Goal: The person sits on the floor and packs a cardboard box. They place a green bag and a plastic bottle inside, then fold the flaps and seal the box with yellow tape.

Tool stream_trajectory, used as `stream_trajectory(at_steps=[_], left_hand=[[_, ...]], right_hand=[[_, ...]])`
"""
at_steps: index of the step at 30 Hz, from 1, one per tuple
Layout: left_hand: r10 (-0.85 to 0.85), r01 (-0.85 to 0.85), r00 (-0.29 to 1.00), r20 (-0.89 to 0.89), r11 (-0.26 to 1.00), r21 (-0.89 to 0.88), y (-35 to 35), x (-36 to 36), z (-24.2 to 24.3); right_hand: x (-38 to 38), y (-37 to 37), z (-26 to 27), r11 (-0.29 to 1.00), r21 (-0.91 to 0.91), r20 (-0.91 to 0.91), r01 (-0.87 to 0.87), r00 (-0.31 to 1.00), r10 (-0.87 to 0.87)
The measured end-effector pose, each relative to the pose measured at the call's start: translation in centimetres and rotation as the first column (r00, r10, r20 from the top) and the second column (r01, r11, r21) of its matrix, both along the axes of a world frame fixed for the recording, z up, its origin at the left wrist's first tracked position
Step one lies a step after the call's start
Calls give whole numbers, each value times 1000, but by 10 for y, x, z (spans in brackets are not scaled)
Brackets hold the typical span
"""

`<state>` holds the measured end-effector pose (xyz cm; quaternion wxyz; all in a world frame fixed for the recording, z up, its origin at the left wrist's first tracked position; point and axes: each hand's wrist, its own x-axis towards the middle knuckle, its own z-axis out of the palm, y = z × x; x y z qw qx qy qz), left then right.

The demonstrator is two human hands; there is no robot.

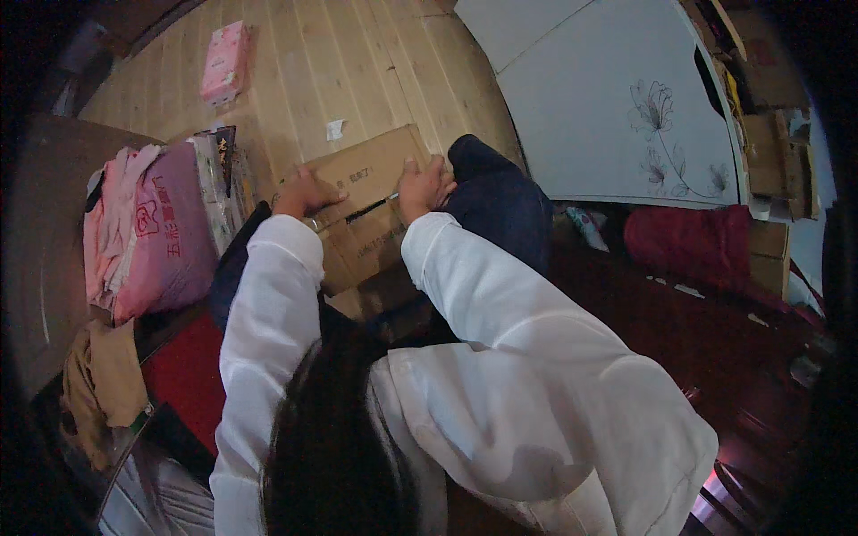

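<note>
A brown cardboard box (367, 164) with printed writing sits in front of me between my knees. A narrow dark gap (367, 210) runs between its two top flaps. My left hand (307, 193) grips the left side, thumb lying over the top near the end of the gap. On the opposite side my right hand (422, 186) holds the box's edge, fingers curled over the right border. A bit of clear tape seems to catch the light beside my left hand. The inside of the box is hidden.
At left stands a stuffed pink bag (177, 241) with clothing on it. A pink tissue pack (225, 63) and a white paper scrap (335, 130) lie on the wooden floor (322, 60). A white cabinet panel (603, 134) rises at right, near a dark red roll (687, 242).
</note>
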<state>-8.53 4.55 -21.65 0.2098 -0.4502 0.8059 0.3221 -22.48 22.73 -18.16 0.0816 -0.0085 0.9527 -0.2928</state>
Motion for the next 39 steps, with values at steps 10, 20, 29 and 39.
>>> stream_trajectory(at_steps=[10, 20, 29, 39], left_hand=[[-418, 425, 903, 100, 903, -57, -11, -15, -9], [-398, 366, 895, -199, 913, -179, 5, -32, 24], [-466, 439, 882, 73, 757, -484, 26, -42, 8], [-305, 336, 850, -429, 942, -4, -1, -35, -27]], right_hand=[[-13, -15, -19, 953, 281, -18, -114, 992, 124], [-177, 30, 298, 749, -137, -879, -648, 428, 210], [-304, 166, 408, 907, 414, -482, 77, 864, 147], [-240, 162, 385, 955, 294, -747, 44, 634, 200]])
